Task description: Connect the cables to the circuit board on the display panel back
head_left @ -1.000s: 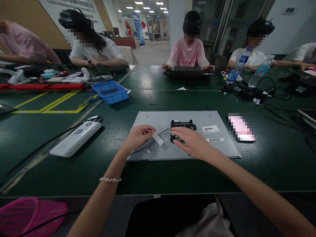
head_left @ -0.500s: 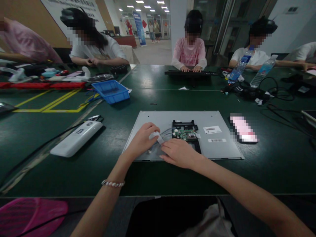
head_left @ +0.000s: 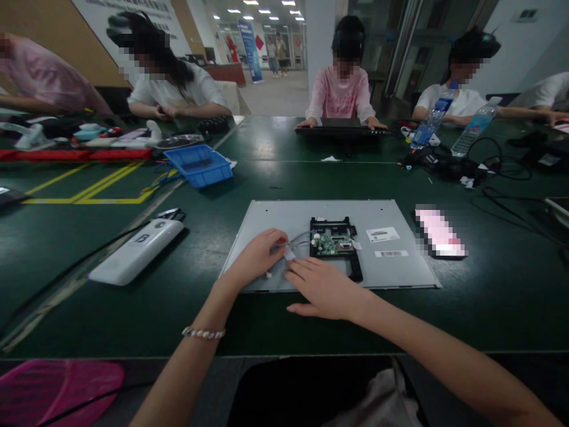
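Note:
A flat grey metal panel (head_left: 377,210) lies on the green table, with a green circuit board (head_left: 331,244) in a black plastic frame (head_left: 357,270) on it. Thin grey cables (head_left: 300,236) run left from the board to my left hand (head_left: 258,256), whose thumb and fingers are closed around them. Between my hands, a short white strip of tape (head_left: 288,254) lies over the cables. My right hand (head_left: 324,287) has its fingers stretched out, their tips at the strip's lower end, with the thumb apart near the panel's front edge. My left fingers partly hide the cables.
Left of the panel lies a white device marked B (head_left: 140,252) with a black cable. A blue bin (head_left: 200,166) stands farther back. At right are a phone (head_left: 438,231), water bottles (head_left: 475,127) and tangled cables (head_left: 448,166). Across the table, a person (head_left: 340,98) touches a dark flat panel.
My right hand has drawn slightly back toward me, its fingers straightening and its thumb spreading away. My left hand has shifted slightly down. Across the table, the person's hands have moved apart to the dark panel's ends.

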Demonstrator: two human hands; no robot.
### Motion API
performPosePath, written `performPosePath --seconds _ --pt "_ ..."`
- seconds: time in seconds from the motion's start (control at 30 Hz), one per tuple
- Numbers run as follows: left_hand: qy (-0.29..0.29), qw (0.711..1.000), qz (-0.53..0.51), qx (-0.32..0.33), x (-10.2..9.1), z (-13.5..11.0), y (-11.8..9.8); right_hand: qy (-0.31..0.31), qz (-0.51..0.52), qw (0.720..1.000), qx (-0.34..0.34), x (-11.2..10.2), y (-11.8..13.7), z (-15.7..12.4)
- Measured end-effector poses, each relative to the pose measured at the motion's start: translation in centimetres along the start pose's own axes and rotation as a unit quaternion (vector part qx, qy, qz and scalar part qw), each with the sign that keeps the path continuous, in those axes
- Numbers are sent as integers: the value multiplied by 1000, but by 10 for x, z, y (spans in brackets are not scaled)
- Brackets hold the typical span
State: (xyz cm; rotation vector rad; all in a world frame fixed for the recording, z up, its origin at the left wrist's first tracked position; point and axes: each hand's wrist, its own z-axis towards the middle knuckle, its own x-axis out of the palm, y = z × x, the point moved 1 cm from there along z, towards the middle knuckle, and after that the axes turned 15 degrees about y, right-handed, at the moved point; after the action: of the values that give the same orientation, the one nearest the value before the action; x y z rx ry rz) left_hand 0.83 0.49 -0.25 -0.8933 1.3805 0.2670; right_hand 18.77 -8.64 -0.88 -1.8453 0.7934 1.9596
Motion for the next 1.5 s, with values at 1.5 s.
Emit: performPosePath --seconds 1.5 --pt "-38 999 -5 25 -3 -7 -12 -96 176 959 202 -39 -91 -90"
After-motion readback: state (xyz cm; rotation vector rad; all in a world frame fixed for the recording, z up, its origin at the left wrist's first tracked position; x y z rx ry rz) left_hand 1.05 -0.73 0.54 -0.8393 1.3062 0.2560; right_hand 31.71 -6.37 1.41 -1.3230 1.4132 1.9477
